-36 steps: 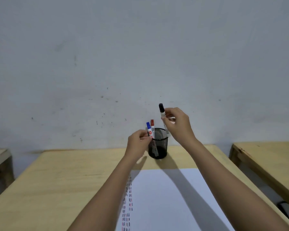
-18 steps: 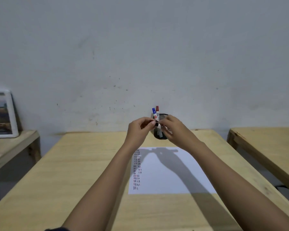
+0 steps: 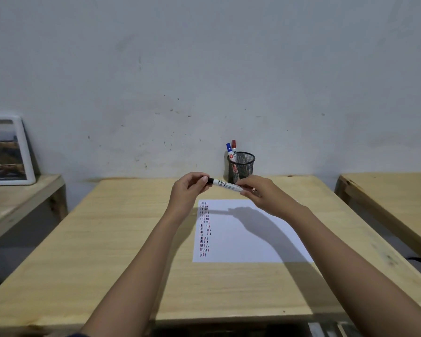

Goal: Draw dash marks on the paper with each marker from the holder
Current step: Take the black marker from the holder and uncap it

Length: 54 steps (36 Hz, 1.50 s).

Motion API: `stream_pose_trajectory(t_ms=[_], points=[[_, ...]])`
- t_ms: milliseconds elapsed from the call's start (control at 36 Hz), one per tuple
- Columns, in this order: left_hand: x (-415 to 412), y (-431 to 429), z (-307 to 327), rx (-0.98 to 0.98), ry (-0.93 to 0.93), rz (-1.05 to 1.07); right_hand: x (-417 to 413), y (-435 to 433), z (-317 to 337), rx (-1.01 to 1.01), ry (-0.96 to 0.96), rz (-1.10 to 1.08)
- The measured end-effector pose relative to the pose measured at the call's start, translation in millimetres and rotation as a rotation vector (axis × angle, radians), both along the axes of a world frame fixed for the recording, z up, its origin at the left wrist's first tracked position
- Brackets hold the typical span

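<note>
Left hand (image 3: pixel 188 190), centre of frame: fingers (image 3: pixel 199 182) curled and pinched over the black cap end of a white-barrelled marker with black cap (image 3: pixel 225 185). Right hand (image 3: pixel 261 194): fingers (image 3: pixel 247 187) pressed together around the other end of the barrel. The marker lies nearly level between the two hands, slanting slightly down toward the right, held above the far edge of the paper and clear of it. Printed label visible on the barrel; text too small to read.

White rectangular sheet of paper (image 3: pixel 248 239) lies flat on the light wooden tabletop (image 3: pixel 122 251), right of centre. Columns of short dashes, black and red, run down its left margin; the rest is unmarked, with the hands' shadow across it.

Black wire-mesh cylindrical holder (image 3: pixel 241 167) stands upright at the far edge of the tabletop, close to the grey wall, just beyond the right hand. A blue-capped marker (image 3: pixel 229 152) and a red-capped marker (image 3: pixel 233 148) lean at its left rim.

Bare wood lies left of and nearer than the paper. Separate wooden surfaces sit at far left and far right, across gaps; a white-framed picture (image 3: pixel 6 152) leans on the left one.
</note>
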<state>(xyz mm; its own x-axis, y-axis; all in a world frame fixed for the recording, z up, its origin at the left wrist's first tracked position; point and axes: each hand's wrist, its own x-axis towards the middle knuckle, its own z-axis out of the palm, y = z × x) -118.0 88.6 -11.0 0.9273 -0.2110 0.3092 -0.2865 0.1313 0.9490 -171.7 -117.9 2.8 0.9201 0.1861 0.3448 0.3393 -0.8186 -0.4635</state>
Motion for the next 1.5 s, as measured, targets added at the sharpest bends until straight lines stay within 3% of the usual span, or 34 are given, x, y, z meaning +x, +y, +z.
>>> stream_pose_trajectory(t_ms=[194, 306, 500, 639, 778, 861, 1056, 1361, 1500], points=[[2.7, 5.1, -8.1, 0.112, -0.049, 0.005, 1.5, 3.7, -8.8, -0.012, 0.056, 0.021], [3.3, 6.4, -11.7, 0.08, -0.028, 0.029, 2.3, 3.3, -10.4, 0.129, 0.055, 0.005], [-0.1, 4.4, -20.3, -0.052, 0.055, 0.038, 2.1, 0.1, -14.0, 0.62, 0.07, -0.104], [-7.0, -5.1, -20.5, -0.149, 0.096, 0.019, -1.6, 6.1, -23.8, 1.131, 0.081, -0.142], [-10.9, -12.1, -17.6, -0.098, 0.075, -0.009, -2.6, 17.3, -27.1, 1.592, 0.144, -0.113], [-11.7, -15.7, -17.7, -0.016, 0.037, -0.01, -1.8, 21.3, -26.1, 1.744, 0.182, -0.097], [-8.1, -18.5, -15.9, 0.175, -0.045, 0.021, 2.2, 21.4, -26.0, 1.711, 0.138, -0.145], [-2.0, -8.6, -16.3, 0.117, 0.113, -0.046, 8.1, 24.6, -26.9, 1.532, 0.072, -0.049], [4.8, 4.0, -18.8, 0.061, 0.195, -0.062, 11.0, 32.3, -30.9, 1.564, 0.059, -0.025]])
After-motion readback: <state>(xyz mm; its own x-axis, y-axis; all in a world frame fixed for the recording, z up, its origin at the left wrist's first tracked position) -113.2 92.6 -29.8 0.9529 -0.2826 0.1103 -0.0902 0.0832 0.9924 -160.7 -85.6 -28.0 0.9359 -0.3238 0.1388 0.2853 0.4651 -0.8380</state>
